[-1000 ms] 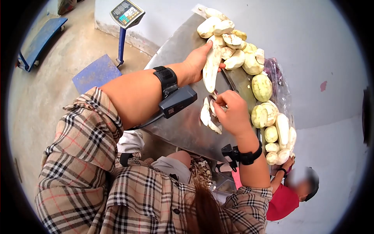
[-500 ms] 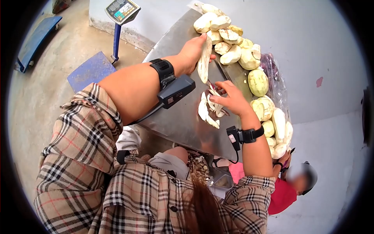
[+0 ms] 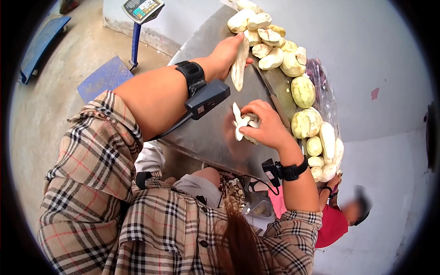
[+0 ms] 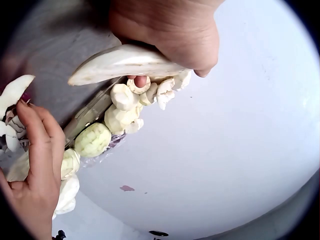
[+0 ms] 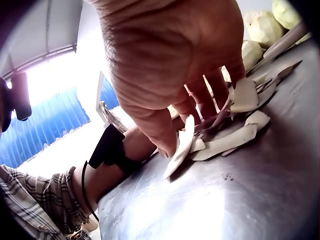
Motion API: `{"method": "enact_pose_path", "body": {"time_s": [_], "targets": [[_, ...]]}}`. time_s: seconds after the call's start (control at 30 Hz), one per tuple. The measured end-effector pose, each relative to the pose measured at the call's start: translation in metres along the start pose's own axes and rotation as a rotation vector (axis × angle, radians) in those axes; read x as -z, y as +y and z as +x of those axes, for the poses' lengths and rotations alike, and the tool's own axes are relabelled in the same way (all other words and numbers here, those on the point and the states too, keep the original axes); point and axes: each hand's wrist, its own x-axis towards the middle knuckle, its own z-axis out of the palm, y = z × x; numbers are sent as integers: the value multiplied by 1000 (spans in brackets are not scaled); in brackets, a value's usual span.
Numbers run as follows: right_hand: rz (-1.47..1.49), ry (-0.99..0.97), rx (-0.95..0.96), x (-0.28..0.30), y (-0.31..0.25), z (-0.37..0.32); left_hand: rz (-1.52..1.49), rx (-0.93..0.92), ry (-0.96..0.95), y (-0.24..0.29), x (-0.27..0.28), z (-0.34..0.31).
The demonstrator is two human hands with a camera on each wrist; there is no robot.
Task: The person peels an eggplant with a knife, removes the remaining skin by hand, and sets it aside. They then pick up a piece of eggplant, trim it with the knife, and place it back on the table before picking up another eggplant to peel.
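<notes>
My left hand [image 3: 224, 57] grips a long, pale peeled vegetable [image 3: 239, 68] above the metal table; in the left wrist view the vegetable [image 4: 120, 64] lies slantwise under the palm. Lower on the tabletop, my right hand [image 3: 270, 127] has its thumb and fingers curled round a small heap of white strips [image 3: 239, 130]. The right wrist view shows that hand [image 5: 175, 60] over the strips [image 5: 225, 142], the thumb against one strip and the other fingers behind the heap. Some fingertips are hidden by the strips.
Peeled vegetables [image 3: 303, 91] line the table's far edge, with clear plastic wrap [image 3: 329, 98] beside them. A scale display [image 3: 142, 9] on a blue post stands beyond the table [image 3: 201, 137]. A person in red [image 3: 332, 227] is at the lower right.
My left hand has moved up and slightly left with the vegetable. My right hand was spread more loosely half a second ago; its fingers have closed round the strips.
</notes>
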Motion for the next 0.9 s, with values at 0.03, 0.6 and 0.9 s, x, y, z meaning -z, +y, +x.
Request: {"method": "enact_pose_path", "body": {"time_s": [0.03,0.6,0.9], "targets": [[-4,26,11,4,-2,-4,5,-1,2,-1,0,0],[-203,-28,-276,-1,-12,-13,49,6,-28,-2,0,3],[-115,24,-190,-2,-6,-12,45,6,-40,-4,2,6]]}}
